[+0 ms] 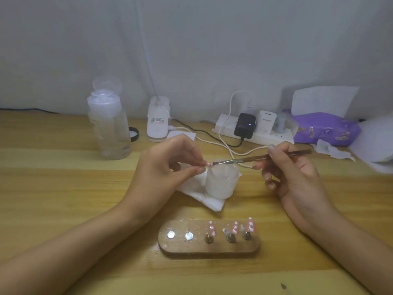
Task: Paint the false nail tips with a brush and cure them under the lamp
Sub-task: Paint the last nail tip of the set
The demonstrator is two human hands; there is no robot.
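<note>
In the middle of the frame, the left hand [170,165] pinches a tiny nail tip [209,164] between thumb and finger. The right hand [295,173] holds the brush [255,157], with its hairs right at the tip. A hard push could make the tip slip out and drop onto the white jar [221,184] just below.

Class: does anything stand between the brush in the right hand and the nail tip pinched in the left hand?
Nothing visible does. The thin brown-handled brush in the right hand points straight at the small pink-dotted false nail tip pinched by the left hand; the frosted white jar sits below them.
</note>
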